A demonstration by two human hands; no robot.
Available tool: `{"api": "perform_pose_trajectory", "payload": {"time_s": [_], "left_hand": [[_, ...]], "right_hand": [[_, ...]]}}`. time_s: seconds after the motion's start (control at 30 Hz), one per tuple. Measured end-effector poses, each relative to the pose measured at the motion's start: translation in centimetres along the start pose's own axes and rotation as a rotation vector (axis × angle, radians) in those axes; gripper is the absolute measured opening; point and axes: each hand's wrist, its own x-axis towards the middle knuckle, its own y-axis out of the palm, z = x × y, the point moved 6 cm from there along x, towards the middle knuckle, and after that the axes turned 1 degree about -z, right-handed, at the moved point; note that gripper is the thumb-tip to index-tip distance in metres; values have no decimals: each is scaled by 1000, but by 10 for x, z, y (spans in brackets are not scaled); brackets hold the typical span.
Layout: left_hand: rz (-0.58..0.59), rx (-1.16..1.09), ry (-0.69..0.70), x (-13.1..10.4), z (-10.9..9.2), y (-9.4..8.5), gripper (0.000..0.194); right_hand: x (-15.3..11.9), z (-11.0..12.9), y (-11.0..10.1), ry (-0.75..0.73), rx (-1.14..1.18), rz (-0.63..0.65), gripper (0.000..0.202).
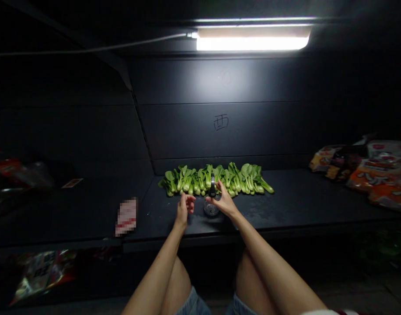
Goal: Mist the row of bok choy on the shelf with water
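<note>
My right hand (pixel 224 202) closes its thumb and fingers around the black top (pixel 212 186) of a clear, round-bottomed bottle (pixel 211 208). The bottle is just above or on the dark shelf; I cannot tell which. To its left, my left hand (pixel 185 209) is loosely curled with fingers apart and nothing visible in it. Beyond both hands lies a row of green bok choy (pixel 193 181), leaves toward the back panel and pale stems toward me. The black top overlaps part of the row.
The dark shelf (pixel 285 205) runs left and right. Orange snack bags (pixel 377 175) pile up at right. A pixelated pink-and-white item (pixel 126 216) and a small card (pixel 72 183) lie at left. Packets (pixel 43 273) sit on a lower shelf. A lit lamp (pixel 252 43) hangs overhead.
</note>
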Motion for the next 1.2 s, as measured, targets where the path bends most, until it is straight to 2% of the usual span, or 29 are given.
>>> {"api": "perform_pose_trajectory", "payload": {"time_s": [0.07, 0.17, 0.23, 0.37, 0.47, 0.53, 0.6, 0.73, 0.87, 1.0, 1.13, 1.2], "left_hand": [[-21, 64, 40, 0, 2, -3, 68], [-27, 125, 107, 1, 2, -8, 64], [-26, 171, 143, 1, 3, -12, 58], [-40, 266, 168, 5, 7, -19, 49], [-39, 328, 192, 13, 6, -17, 45], [-55, 364, 216, 20, 3, -16, 41], [-77, 407, 270, 25, -1, -15, 37], [-93, 570, 453, 23, -8, -18, 28], [-159, 680, 523, 19, -9, -30, 21], [-257, 740, 541, 27, -11, -46, 19], [-387, 858, 551, 39, -9, -65, 28], [-405, 908, 545, 42, -5, -70, 35]], "right_hand": [[5, 6, 9, -23, -40, -41, 89], [11, 15, 15, -58, -109, -60, 46], [11, 19, 15, -76, -128, -55, 32], [6, 26, 12, -155, -133, -33, 35], [4, 29, 6, -188, -149, -22, 39], [6, 34, 3, -248, -250, 4, 42], [9, 37, 2, -273, -392, 93, 42], [14, 40, 0, -302, -669, 218, 38], [15, 43, 1, -295, -817, 262, 37], [16, 48, 8, -308, -881, 274, 32], [20, 54, 15, -363, -891, 283, 30], [22, 57, 18, -383, -896, 286, 30]]}}
